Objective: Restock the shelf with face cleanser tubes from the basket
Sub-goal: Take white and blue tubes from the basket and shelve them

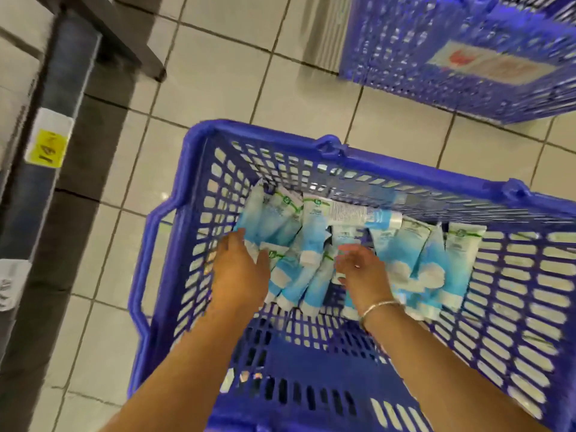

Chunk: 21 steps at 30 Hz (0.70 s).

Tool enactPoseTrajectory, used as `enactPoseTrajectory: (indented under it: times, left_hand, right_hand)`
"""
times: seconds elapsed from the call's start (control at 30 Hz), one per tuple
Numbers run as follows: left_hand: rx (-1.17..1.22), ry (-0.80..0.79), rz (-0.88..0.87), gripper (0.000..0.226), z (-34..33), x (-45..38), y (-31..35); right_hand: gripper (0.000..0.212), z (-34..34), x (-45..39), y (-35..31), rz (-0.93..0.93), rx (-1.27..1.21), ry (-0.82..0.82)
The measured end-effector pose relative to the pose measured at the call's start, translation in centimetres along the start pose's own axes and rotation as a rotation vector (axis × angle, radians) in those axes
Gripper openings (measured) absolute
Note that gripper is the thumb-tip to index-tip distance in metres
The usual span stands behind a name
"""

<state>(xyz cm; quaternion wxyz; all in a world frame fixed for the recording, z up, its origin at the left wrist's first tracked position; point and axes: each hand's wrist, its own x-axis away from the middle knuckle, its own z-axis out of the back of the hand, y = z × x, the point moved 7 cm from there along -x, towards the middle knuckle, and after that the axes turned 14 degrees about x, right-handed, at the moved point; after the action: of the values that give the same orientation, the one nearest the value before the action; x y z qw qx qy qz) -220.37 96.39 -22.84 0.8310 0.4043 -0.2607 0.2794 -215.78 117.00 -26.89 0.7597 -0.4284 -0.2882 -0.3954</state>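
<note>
A blue basket [199, 169] filled the lower right of the frame, with many cleanser tubes [311, 244] still heaped at its centre, so most restocking looked undone. Left hand [238, 275] and right hand [363, 271] reached in, fingers loosely spread, touching tubes but gripping none.
</note>
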Motion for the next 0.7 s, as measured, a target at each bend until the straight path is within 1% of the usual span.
enactPoseTrajectory:
  times: [0.07,0.1,0.17,0.23,0.3,0.37,0.47,0.53,0.67,0.7]
  left_hand:
    - [-0.118,0.013,-0.015,0.056,-1.5,-0.9,-0.5]
    - [-0.181,0.037,-0.035,0.060,-2.1,-1.1,-0.7]
    - [-0.273,0.101,-0.073,0.063,-2.8,-1.4,-0.9]
    - [-0.320,0.141,-0.060,0.064,-3.3,-1.5,-1.0]
    - [-0.334,0.148,-0.032,0.064,-3.7,-1.6,-1.2]
    - [-0.342,0.163,-0.018,0.062,-3.7,-2.0,-1.2]
    - [-0.349,0.226,-0.006,0.052,-3.4,-2.4,-1.2]
    - [-0.358,0.232,-0.001,0.049,-3.6,-2.5,-1.0]
    - [-0.386,0.151,0.075,0.051,-4.2,-3.1,-1.5]
    - [-0.371,0.125,0.118,0.051,-4.2,-3.4,-1.8]
  right_hand:
    - [0.022,-1.2,-1.8,-0.5,0.099,0.092,0.061]
    - [0.024,-1.7,-2.5,-0.8,0.130,0.096,0.083]
    - [0.030,-3.1,-4.1,-1.2,0.165,0.090,0.072]
    - [0.039,-4.6,-5.5,-1.3,0.169,0.079,0.034]
    - [0.043,-5.6,-6.5,-1.3,0.150,0.073,0.019]
    - [0.037,-6.0,-7.3,-1.4,0.109,0.031,0.033]
    - [0.037,-6.3,-7.7,-1.3,0.025,-0.125,0.009]
    - [0.029,-5.8,-7.3,-0.7,-0.027,-0.178,-0.015]
    - [0.008,-4.4,-5.8,-0.2,-0.043,-0.237,-0.089]
    - [0.006,-4.1,-5.5,0.0,-0.046,-0.282,-0.105]
